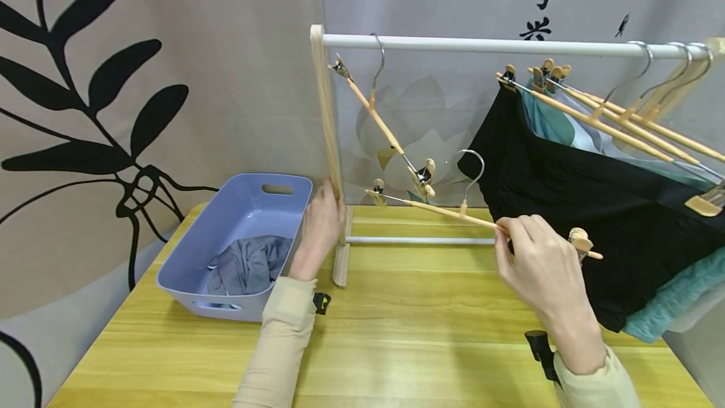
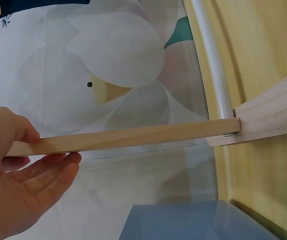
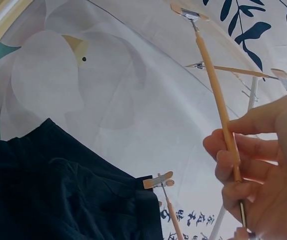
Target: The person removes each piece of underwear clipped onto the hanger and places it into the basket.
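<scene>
My left hand (image 1: 323,222) grips the wooden side post (image 1: 326,124) of a small garment rack, thumb on one side and fingers on the other; in the left wrist view the same hand (image 2: 28,175) is around the post. With my right hand (image 1: 535,260) I hold a wooden clip hanger (image 1: 436,208) by its bar, below the rail and in front of the clothes. Its metal hook points up, off the rail. The right wrist view shows my fingers curled round the bar (image 3: 216,90). A bare clip hanger (image 1: 376,115) hangs tilted near the rail's left end.
Black trousers or shorts (image 1: 544,187) and light blue garments (image 1: 546,115) hang on several clip hangers at the right of the white rail (image 1: 464,45). A blue plastic basket (image 1: 226,206) with a crumpled grey cloth (image 1: 249,263) stands at the left on the wooden table (image 1: 408,332).
</scene>
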A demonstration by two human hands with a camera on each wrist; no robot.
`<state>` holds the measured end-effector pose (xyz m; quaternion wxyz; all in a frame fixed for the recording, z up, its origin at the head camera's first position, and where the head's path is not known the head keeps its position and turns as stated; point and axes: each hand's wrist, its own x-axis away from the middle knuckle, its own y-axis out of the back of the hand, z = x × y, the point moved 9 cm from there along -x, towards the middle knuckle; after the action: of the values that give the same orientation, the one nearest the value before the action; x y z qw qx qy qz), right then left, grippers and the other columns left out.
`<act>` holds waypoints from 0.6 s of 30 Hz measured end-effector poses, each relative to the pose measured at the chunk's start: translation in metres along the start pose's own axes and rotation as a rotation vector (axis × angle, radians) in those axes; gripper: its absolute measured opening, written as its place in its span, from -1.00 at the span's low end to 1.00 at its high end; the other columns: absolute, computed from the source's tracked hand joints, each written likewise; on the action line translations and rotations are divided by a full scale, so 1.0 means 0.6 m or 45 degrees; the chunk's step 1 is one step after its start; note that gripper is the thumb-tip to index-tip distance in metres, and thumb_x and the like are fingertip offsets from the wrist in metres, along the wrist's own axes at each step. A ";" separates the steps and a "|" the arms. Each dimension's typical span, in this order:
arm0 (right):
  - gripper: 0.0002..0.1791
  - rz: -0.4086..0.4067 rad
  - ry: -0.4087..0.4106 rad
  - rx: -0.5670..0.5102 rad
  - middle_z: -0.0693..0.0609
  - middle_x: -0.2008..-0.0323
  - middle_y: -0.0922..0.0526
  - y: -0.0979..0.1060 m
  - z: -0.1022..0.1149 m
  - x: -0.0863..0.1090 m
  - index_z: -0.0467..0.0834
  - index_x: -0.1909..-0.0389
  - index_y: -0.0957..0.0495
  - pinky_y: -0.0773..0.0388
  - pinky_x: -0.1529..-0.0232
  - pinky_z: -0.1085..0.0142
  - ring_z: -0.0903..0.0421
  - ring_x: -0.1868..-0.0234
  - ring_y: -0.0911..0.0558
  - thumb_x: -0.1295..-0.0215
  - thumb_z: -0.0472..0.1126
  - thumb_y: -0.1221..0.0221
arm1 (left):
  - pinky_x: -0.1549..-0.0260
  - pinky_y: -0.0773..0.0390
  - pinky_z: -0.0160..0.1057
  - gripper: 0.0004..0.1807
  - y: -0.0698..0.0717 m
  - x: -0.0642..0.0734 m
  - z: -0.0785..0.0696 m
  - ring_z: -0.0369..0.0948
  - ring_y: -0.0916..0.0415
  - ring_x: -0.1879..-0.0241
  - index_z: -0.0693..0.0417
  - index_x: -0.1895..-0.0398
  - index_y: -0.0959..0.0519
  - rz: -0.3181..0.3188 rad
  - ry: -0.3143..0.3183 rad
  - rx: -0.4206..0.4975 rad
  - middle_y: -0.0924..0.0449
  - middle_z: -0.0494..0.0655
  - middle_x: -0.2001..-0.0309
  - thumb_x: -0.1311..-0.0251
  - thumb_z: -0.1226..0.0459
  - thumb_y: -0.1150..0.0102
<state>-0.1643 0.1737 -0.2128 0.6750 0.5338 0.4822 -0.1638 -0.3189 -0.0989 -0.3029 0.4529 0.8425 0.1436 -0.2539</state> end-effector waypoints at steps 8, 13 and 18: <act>-0.89 -0.042 -0.062 0.056 -0.19 0.55 -0.57 0.016 -0.004 -0.014 -0.36 0.43 -0.57 -0.48 0.50 0.04 -0.11 0.47 -0.52 -0.13 -0.36 -0.14 | 0.58 -0.55 0.04 -0.53 0.003 0.003 -0.002 0.21 -0.57 0.50 0.48 -0.13 -0.31 -0.089 -0.052 -0.030 -0.56 0.32 0.27 -0.21 0.35 -0.07; -0.86 -0.070 -0.083 0.129 -0.22 0.55 -0.57 0.028 -0.011 -0.025 -0.39 0.42 -0.56 -0.47 0.53 0.02 -0.14 0.48 -0.51 -0.16 -0.35 -0.11 | 0.60 -0.55 0.01 -0.56 -0.001 0.002 0.001 0.18 -0.57 0.52 0.45 -0.10 -0.33 -0.098 -0.056 -0.049 -0.56 0.28 0.31 -0.20 0.35 -0.08; -0.80 -0.100 -0.103 0.192 -0.26 0.55 -0.58 0.041 -0.018 -0.039 -0.41 0.42 -0.56 -0.46 0.57 0.00 -0.18 0.49 -0.51 -0.21 -0.33 -0.06 | 0.59 -0.55 0.01 -0.56 -0.002 0.001 0.003 0.18 -0.57 0.52 0.44 -0.10 -0.34 -0.097 -0.048 -0.040 -0.57 0.27 0.30 -0.20 0.36 -0.08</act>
<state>-0.1627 0.1855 -0.1795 0.6448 0.5567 0.4615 -0.2476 -0.3197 -0.0996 -0.3051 0.4586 0.8243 0.1711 -0.2847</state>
